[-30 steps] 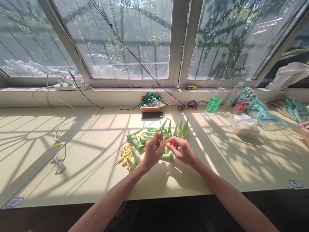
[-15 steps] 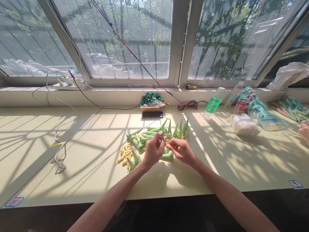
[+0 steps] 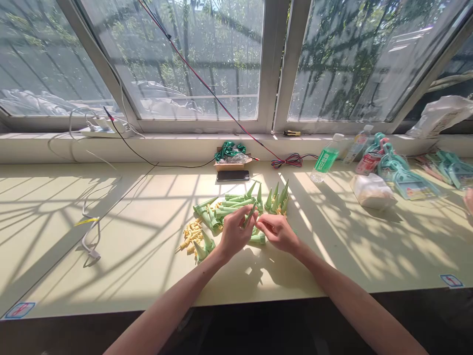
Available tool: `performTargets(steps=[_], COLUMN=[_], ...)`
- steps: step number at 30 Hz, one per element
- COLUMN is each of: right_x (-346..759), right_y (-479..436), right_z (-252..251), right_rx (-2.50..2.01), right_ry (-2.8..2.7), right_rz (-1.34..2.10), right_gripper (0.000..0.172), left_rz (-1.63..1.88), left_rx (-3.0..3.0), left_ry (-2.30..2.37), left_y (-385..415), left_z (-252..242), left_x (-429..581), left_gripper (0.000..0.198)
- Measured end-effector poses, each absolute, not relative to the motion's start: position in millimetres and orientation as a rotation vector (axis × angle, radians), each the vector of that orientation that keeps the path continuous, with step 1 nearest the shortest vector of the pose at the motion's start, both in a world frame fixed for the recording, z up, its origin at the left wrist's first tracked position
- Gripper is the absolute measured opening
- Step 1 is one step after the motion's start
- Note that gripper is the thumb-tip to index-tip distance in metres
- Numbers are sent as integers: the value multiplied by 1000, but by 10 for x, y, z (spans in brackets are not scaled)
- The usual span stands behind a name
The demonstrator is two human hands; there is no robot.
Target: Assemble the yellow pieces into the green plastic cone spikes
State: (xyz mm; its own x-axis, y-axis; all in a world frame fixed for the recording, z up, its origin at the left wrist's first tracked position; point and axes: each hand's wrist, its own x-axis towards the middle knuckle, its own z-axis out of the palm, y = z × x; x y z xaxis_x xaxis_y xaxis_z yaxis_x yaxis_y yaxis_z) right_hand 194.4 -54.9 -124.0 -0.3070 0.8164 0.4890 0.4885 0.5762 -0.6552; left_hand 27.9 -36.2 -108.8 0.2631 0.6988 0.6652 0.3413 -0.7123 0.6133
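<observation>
Inside our left hand (image 3: 235,232), we pinch a pointy green piece (image 3: 252,213); our right hand (image 3: 279,231) has its tips bunched beside it (we can't tell around what). We should hold it steady and work gently, clear of the green pile (image 3: 223,212) and yellow bits (image 3: 191,235).

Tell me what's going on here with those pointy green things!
Someone's left hand holds a green cone above a table, and the right hand is close beside it; whether that one grips anything is hard to tell. More green cones are spread around, some lying flat, some standing point up. Small yellow pieces are heaped to the left.
</observation>
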Motion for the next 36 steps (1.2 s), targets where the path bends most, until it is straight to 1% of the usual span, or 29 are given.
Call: performTargets(steps=[4,8,11,16,19,24,29,32,36], right_x=[1938,1951,1954,1927,1916,1940,2055,2167,2307], right_y=[-558,-565,-569,-570,-565,-551,-532,-498,-420], right_z=[-1221,-1193,-1178,-1186,-1202,-1205,-1110,-1068,-1096], right_rx=[-1056,-1048,-1024,-925,-886,-993,-1107,-1197,-1255], right_ry=[-1938,-1847,-1824,-1890,-1908,-1885,-1837,-1768,-1693], right_rz=[489,403,356,380,397,322,247,135,68], right_gripper=[32,12,15,4,7,18,26,32,26], left_rz=[1444,1462,1424,1418,1418,1370,1397,1412,1422], left_rx=[2206,2190,2195,2287,2314,2290,2249,2231,2239], left_ry=[980,967,942,872,857,897,961,969,977], left_y=[-358,-357,-374,-391,-389,-398,-388,-374,-358], left_z=[-1058,-1050,-1067,-1122,-1135,-1106,-1094,-1102,-1117], left_x=[283,281,288,315,321,314,310,312,316], left_gripper=[13,15,18,15,16,24,17,16,14])
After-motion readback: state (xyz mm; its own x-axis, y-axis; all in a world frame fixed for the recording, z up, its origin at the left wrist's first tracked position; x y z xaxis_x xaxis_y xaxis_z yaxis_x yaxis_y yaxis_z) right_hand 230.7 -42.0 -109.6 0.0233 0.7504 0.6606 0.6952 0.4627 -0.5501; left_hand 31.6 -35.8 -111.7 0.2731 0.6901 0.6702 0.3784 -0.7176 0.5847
